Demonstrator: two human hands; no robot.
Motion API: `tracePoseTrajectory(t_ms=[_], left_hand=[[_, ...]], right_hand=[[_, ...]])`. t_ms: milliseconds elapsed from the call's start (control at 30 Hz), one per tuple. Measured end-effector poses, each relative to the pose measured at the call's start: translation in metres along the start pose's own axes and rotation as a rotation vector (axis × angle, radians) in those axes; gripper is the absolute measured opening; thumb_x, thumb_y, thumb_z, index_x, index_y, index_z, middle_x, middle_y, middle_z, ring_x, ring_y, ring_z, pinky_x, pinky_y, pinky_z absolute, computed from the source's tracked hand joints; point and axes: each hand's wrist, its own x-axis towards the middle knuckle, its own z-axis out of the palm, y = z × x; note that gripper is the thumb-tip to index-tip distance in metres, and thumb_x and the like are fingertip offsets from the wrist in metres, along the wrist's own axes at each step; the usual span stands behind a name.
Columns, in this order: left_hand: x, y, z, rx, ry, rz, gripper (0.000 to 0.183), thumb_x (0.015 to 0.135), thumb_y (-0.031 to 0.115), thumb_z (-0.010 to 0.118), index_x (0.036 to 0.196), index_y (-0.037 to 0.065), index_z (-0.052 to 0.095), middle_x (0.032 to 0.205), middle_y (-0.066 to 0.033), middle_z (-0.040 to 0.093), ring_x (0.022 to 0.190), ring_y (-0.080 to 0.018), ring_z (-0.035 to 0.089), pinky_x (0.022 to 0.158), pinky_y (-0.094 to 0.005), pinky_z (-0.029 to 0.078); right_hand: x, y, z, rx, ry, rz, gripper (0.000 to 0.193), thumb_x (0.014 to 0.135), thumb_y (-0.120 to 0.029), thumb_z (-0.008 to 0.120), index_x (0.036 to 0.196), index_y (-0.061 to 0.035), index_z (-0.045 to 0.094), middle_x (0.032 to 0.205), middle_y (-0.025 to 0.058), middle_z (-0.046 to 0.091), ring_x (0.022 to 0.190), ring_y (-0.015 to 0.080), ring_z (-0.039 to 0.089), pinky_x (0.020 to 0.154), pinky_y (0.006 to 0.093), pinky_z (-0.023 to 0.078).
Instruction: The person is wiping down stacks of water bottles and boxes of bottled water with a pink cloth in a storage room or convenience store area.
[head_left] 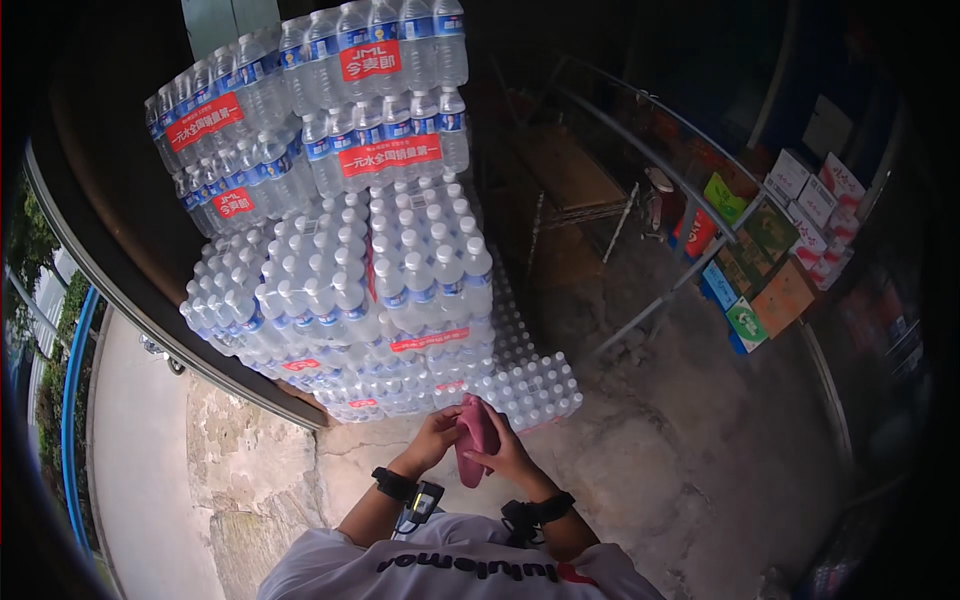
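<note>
A folded pink piece, soft like cloth or a rubber glove [470, 468], is held up in front of my chest; I cannot make out its exact kind. My left hand [435, 440] grips its left side near the top, fingers closed. From the other side my right hand [511, 458] pinches it with the thumb across the front. Just beyond both hands rises a tall stack of shrink-wrapped water bottle packs [330, 290], with white caps and blue labels. Both wrists wear black straps; a small device sits on the left one.
A lower row of bottle packs [535, 388] stands at the stack's right foot. Farther right are a metal rail frame [650, 310], a wooden-topped table [572, 170] and several cartons [785, 305]. A curved door edge [230, 385] separates the paved outdoors at left from the concrete floor.
</note>
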Motion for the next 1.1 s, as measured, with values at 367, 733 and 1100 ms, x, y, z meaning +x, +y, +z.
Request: tracePoseTrajectory(t_ms=[367,733,1100], left_hand=[[0.091,-0.018,0.226,0.544,-0.480,0.023,0.017,0.077,-0.006,0.049,0.092,-0.002,0.057,0.090,-0.0070,0.060,0.085,-0.0132,0.055,0.077,-0.0252,0.043],[0.142,0.078,0.337,-0.068,-0.609,0.621,0.025,0.075,0.022,0.055,0.078,-0.003,0.057,0.075,-0.0185,0.058,0.069,-0.0292,0.054,0.066,-0.0387,0.045],[0.163,0.145,0.533,0.040,-0.998,1.451,0.029,0.087,0.024,0.039,0.092,-0.001,0.052,0.083,-0.0146,0.056,0.081,-0.0249,0.055,0.072,-0.0368,0.047]], right_hand=[[-0.233,0.020,-0.199,0.100,0.568,0.146,0.067,0.060,0.002,0.059,0.123,-0.0069,0.037,0.119,0.0083,0.045,0.110,0.0191,0.043,0.090,0.0298,0.036],[-0.195,-0.026,-0.371,0.286,-0.062,-0.369,0.062,0.063,-0.003,0.063,0.121,-0.0059,0.041,0.115,0.0110,0.047,0.107,0.0210,0.045,0.092,0.0313,0.033],[-0.160,-0.169,-0.458,1.174,-0.488,0.490,0.034,0.089,-0.012,0.036,0.119,0.0046,0.040,0.131,0.0150,0.032,0.116,0.0205,0.039,0.088,0.0281,0.037]])
